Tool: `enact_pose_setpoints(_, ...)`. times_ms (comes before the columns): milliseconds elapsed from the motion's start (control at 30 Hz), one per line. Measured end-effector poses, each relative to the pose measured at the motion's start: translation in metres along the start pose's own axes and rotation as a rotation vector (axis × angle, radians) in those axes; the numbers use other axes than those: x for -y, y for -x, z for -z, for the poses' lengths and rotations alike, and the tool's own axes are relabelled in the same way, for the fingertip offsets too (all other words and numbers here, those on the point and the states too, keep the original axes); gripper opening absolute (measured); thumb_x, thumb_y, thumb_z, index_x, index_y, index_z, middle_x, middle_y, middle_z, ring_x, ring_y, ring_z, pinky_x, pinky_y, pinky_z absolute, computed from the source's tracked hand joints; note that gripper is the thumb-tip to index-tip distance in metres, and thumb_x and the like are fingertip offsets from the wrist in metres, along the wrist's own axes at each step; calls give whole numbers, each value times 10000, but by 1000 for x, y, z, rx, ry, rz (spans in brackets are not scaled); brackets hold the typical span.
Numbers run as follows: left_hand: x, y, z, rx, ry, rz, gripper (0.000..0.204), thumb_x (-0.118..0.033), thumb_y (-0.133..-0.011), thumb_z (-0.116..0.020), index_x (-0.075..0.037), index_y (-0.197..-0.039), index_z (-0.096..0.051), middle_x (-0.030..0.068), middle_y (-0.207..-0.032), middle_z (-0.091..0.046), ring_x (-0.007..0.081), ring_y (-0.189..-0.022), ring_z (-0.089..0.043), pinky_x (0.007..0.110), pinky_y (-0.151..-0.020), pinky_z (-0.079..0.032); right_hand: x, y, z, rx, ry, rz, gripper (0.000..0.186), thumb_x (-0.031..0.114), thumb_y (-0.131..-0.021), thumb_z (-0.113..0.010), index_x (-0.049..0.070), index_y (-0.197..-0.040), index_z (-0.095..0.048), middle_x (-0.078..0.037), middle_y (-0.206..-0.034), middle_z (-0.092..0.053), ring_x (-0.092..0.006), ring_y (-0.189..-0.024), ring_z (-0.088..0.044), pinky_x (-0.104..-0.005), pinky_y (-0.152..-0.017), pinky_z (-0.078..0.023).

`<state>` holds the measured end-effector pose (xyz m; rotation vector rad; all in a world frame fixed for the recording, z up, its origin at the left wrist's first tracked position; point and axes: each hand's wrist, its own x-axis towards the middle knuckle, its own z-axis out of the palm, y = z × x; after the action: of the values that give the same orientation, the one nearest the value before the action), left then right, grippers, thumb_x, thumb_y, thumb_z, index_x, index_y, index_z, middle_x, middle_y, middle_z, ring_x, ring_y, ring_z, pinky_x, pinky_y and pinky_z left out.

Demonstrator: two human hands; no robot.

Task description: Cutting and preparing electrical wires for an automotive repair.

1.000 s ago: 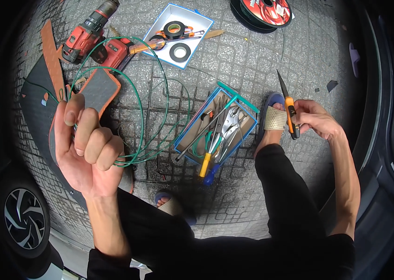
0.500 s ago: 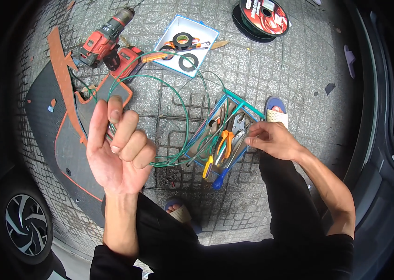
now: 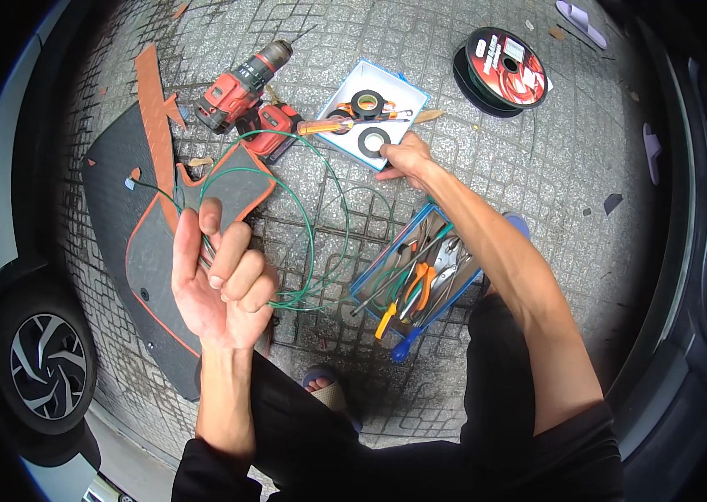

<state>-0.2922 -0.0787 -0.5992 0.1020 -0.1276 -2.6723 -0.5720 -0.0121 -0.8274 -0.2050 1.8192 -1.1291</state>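
Observation:
My left hand [image 3: 224,289] is raised palm up with curled fingers, closed around looped green wire [image 3: 286,301]. Loops of it arch out to the right over the pavement. Farther off, my right hand [image 3: 406,161] has the near right corner of a shallow white box [image 3: 397,88], thumb over the edge beside a black tape roll [image 3: 363,144], fingers partly hidden below. Also in the box lie another black tape roll [image 3: 355,103] and orange-handled tools. An amber-handled screwdriver [image 3: 316,128] rests across its left side. Below my right forearm stands a tool tray [image 3: 391,248] with orange-handled pliers [image 3: 422,283].
A red cordless drill [image 3: 236,96] stands left of the box, by dark floor mats [image 3: 161,230] and an orange strip [image 3: 155,121]. A wire spool [image 3: 512,79] lies at the far right. Car sides flank me, with a wheel [image 3: 48,366] on the left. Loose slippers [image 3: 651,153] lie right.
My right hand has moved from the tool tray up and left to the white box's corner. My left hand still holds the green wire. The whole view has shifted slightly.

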Motion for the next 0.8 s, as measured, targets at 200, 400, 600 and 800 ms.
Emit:
enact_pose_setpoints(200, -13, 9, -3, -110, -19, -115, 386, -359, -1118, -243, -91, -1277, -470, 24, -706, -359, 101, -540, -303, 266, -510, -309, 36, 53, 45, 173, -132, 1, 424, -13, -878, -570, -151, -1270, -481, -232, -1227, -595, -342, -1013, -677, -386, -708, -681)
enact_pose_setpoints(400, -28, 3, -40, 224, 201, 24, 290, -306, -1112, -285, -84, -1151, -467, -17, -642, -309, 66, -402, -236, 236, -341, -221, 35, 111, 69, 68, 264, 146, 312, 73, -892, -571, -121, -1134, -602, -196, -994, -698, -231, -783, -712, -365, -652, -635)
enact_pose_setpoints(600, -19, -12, -93, 397, 310, -122, 155, -190, -1089, -350, -86, -1073, -464, -26, -612, -310, 32, -370, -254, 215, -313, -197, -4, 122, 46, 118, 766, 369, 302, 122, -862, -594, -120, -1038, -635, -315, -865, -687, -409, -822, -721, -456, -787, -573)
enact_pose_setpoints(800, 10, -48, 4, 103, -40, 51, 389, -375, -1108, -306, -57, -1124, -530, -28, -620, -316, 63, -449, -207, 246, -406, -184, 4, 114, 13, 239, 772, 114, 313, 171, -904, -604, -123, -996, -659, -360, -909, -666, -463, -921, -690, -490, -855, -548)
